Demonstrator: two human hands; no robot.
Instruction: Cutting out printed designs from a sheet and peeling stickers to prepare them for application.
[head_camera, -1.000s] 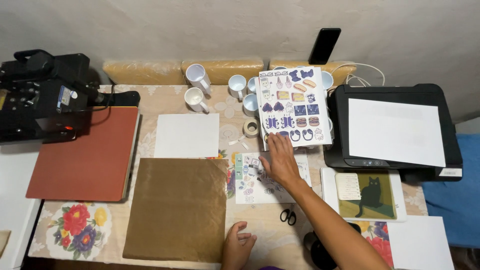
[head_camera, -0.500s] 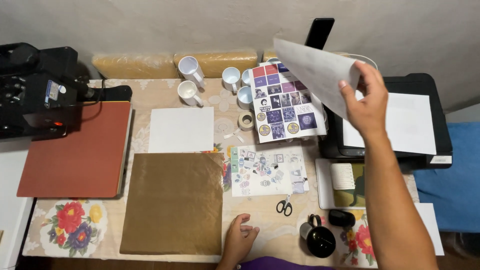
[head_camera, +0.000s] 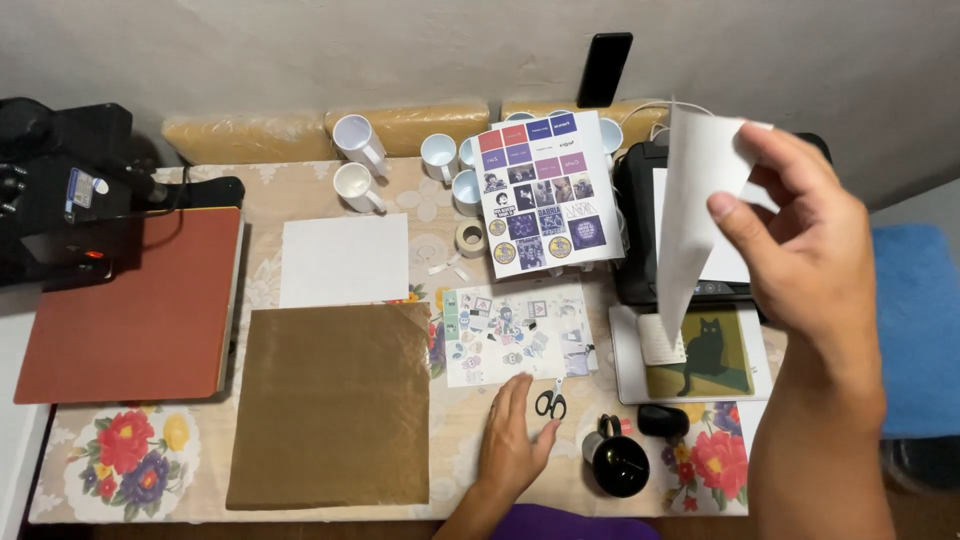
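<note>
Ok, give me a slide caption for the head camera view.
Right hand lifts a white sheet over the printer; left hand rests beside small scissors.

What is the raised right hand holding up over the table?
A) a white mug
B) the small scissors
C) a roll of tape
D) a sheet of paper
D: the right hand pinches a sheet of paper in the air, while the small scissors lie on the table.

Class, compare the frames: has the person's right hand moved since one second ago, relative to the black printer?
Yes. The right hand rose from the table left of the black printer and now holds a white paper sheet above it.
</note>
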